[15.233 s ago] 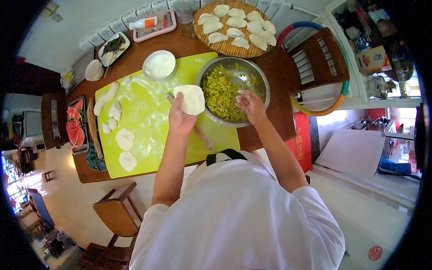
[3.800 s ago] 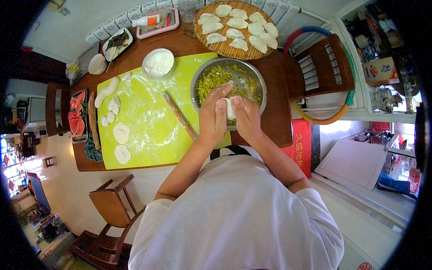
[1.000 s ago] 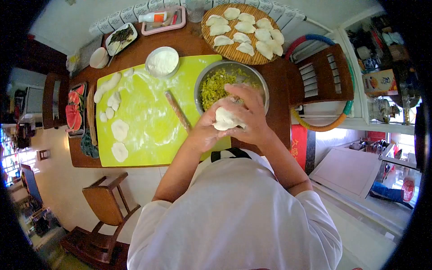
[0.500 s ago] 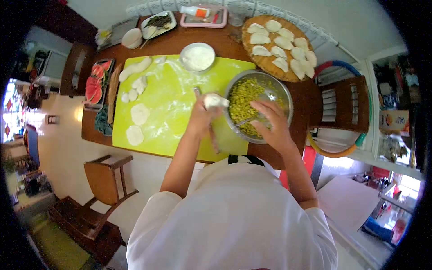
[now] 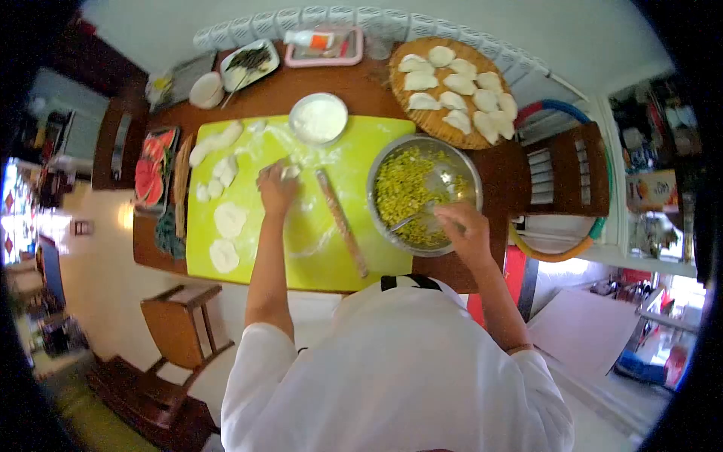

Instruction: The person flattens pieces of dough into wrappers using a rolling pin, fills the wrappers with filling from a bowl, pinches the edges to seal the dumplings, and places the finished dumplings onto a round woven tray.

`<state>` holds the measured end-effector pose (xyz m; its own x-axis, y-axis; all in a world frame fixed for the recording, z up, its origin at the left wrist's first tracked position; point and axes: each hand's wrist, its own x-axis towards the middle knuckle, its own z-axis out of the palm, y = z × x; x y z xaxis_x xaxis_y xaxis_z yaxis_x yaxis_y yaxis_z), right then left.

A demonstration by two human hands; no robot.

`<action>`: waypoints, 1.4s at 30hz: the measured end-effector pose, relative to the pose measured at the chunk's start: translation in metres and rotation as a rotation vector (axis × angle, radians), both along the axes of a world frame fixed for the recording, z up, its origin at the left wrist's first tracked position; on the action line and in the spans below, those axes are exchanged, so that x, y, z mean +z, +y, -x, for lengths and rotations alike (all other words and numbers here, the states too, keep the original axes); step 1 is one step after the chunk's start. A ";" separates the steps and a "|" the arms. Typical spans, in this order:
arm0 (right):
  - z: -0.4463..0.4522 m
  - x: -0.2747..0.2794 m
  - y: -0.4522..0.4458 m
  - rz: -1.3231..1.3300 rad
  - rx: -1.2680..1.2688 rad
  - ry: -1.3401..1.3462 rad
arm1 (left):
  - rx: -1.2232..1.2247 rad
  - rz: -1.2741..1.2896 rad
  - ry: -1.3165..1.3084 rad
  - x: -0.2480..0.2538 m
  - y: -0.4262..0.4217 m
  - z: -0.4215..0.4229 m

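My left hand (image 5: 277, 183) is low over the green mat (image 5: 301, 260), fingers bent downward at a pale piece of dough (image 5: 290, 172). The hand is blurred, so I cannot tell whether I am pinching the dough or only touching it. My right hand (image 5: 465, 226) is over the near right side of the steel bowl (image 5: 468, 177), its fingers curled; I cannot tell whether the fingertips meet. The spoon (image 5: 404, 222) leans in the chopped yellow-green filling (image 5: 407, 184), its handle pointing toward that hand.

Between my hands, the rolling pin (image 5: 343, 224) lies slantwise on the mat. Left of my left hand are two flat dough rounds (image 5: 230, 220), one nearer me than the other, then some small dough lumps (image 5: 224, 172) and a long dough roll (image 5: 216, 145). The flour bowl (image 5: 318, 119) sits at the mat's far edge.

Farther out on the brown wooden bench (image 5: 493, 181), folded dumplings (image 5: 461, 83) rest on the round woven tray (image 5: 399, 79), beyond the steel bowl. Along the far side are the pink tray (image 5: 350, 56) with a white bottle (image 5: 309, 39), a plate of dark greens (image 5: 250, 64) and a white bowl (image 5: 205, 90). Red watermelon pieces (image 5: 151, 177) lie in a tray at the left end, near a bunched dark cloth (image 5: 169, 235).
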<state>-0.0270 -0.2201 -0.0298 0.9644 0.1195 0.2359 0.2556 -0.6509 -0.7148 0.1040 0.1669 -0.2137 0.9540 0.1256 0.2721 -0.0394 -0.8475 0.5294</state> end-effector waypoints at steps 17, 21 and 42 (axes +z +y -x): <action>0.067 -0.129 -0.121 -0.292 -0.695 0.295 | -0.058 0.401 0.136 -0.018 0.014 0.002; 0.070 -0.132 -0.118 -0.270 -0.730 0.285 | 0.099 0.525 0.179 0.075 -0.027 -0.068; 0.100 -0.110 -0.116 -0.337 -0.841 0.278 | -0.531 -0.070 0.182 0.139 -0.308 -0.311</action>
